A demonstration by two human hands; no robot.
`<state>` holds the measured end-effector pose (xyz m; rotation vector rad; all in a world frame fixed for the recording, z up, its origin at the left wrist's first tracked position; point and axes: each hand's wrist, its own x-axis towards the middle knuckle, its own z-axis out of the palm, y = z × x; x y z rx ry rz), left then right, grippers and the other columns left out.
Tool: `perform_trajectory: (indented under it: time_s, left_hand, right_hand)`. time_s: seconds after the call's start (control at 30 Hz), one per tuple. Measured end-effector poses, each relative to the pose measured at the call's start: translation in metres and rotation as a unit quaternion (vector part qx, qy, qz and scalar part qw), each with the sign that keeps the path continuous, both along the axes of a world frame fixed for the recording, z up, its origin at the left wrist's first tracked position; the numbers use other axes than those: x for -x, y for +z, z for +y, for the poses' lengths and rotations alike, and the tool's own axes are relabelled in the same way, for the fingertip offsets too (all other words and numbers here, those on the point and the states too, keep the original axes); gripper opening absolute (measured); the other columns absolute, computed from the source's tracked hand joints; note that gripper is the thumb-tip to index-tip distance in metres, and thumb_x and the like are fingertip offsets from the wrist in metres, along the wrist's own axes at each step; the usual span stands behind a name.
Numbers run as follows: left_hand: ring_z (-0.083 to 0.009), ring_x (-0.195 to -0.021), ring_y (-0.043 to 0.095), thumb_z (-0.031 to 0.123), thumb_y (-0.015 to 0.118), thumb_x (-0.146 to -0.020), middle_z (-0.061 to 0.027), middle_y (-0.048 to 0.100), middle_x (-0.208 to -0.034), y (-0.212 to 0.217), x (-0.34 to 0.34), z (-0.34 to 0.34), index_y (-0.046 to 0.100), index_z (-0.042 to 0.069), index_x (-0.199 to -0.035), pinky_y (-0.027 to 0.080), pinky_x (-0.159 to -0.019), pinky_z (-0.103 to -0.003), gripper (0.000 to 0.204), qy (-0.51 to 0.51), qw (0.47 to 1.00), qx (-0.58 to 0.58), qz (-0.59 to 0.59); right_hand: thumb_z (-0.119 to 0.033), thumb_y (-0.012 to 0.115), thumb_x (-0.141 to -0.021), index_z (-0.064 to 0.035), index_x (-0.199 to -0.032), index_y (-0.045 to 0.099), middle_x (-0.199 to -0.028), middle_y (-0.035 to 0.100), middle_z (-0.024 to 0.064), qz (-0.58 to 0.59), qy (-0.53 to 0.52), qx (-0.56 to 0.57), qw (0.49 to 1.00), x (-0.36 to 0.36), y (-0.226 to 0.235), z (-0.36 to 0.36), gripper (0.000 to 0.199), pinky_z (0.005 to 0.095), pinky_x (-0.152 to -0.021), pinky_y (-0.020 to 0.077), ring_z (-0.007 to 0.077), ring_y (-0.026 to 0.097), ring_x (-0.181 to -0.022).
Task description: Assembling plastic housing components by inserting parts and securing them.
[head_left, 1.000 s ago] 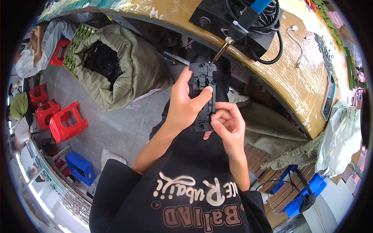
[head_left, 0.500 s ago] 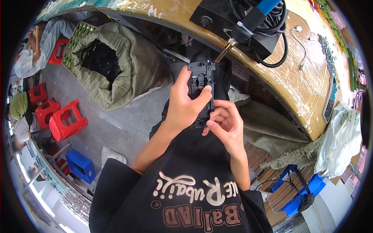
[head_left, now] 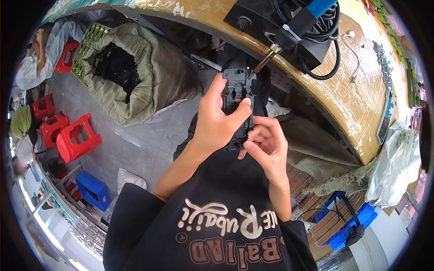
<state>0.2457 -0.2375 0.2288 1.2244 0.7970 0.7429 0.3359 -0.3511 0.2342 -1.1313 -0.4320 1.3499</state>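
Bench: its near edge was placed just beyond the hands, so what was set on it could likely be kept within reach.
Sack: it was stood on the floor to the left, its mouth rolled open, probably so the dark pieces inside could be got at.
Box: it was set on the bench near the edge, apparently as a rest.
Iron: it was propped at the box, its tip overhanging the edge and aimed at the part, perhaps so both hands were left free; contact could not be told.
Part: it was held lengthwise over the dark trousers.
Left hand: the part was grasped, thumb across its face, seemingly to be kept steady.
Right hand: it was curled at the part's lower right edge; whether anything was pinched could not be told.
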Motion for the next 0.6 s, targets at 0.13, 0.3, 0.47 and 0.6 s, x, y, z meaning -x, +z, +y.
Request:
perform_trajectory:
  time_s: [0.13,0.3,0.47,0.6]
  left_hand:
    - [-0.0021,-0.064,0.045,-0.005,0.053,-0.075,0.0007,0.05,-0.078,0.003,-0.001,0.0,0.045,0.001,-0.099,0.038,-0.054,-0.017,0.026,0.003,1.0,0.015,-0.019]
    - [-0.0019,-0.063,0.046,-0.005,0.053,-0.075,0.0009,0.05,-0.077,-0.004,-0.001,-0.001,0.045,0.002,-0.099,0.038,-0.053,-0.017,0.026,0.005,1.0,0.0,-0.02]
    - [-0.0048,-0.063,0.047,-0.001,0.055,-0.072,-0.0021,0.052,-0.071,-0.007,-0.001,-0.003,0.046,0.0,-0.09,0.04,-0.054,-0.021,0.02,0.023,1.0,0.017,0.007]
    - [-0.0049,-0.063,0.047,0.0,0.056,-0.072,-0.0025,0.053,-0.071,-0.007,0.0,-0.006,0.046,0.001,-0.089,0.04,-0.054,-0.021,0.02,0.031,0.999,0.0,0.008]
  right_hand:
    - [0.009,0.055,-0.075,0.0031,-0.112,0.039,-0.078,0.049,0.0067,-0.005,0.001,-0.005,1.0,0.0,0.002,0.0,0.041,0.0253,-0.059,0.0486,0.0127,0.054,-0.066]
    - [0.009,0.055,-0.075,0.0029,-0.112,0.039,-0.077,0.049,0.0065,-0.016,0.001,-0.001,1.0,-0.001,-0.004,0.001,0.04,0.025,-0.058,0.0483,0.0124,0.054,-0.065]
    - [0.009,0.055,-0.076,0.0024,-0.112,0.039,-0.077,0.049,0.0064,-0.018,0.004,0.01,1.0,0.0,-0.009,-0.001,0.04,0.0246,-0.058,0.0483,0.0122,0.054,-0.065]
    - [0.009,0.055,-0.075,0.0022,-0.111,0.04,-0.078,0.05,0.0064,-0.017,0.005,0.007,1.0,0.001,-0.009,-0.003,0.04,0.0245,-0.058,0.0483,0.0122,0.054,-0.065]
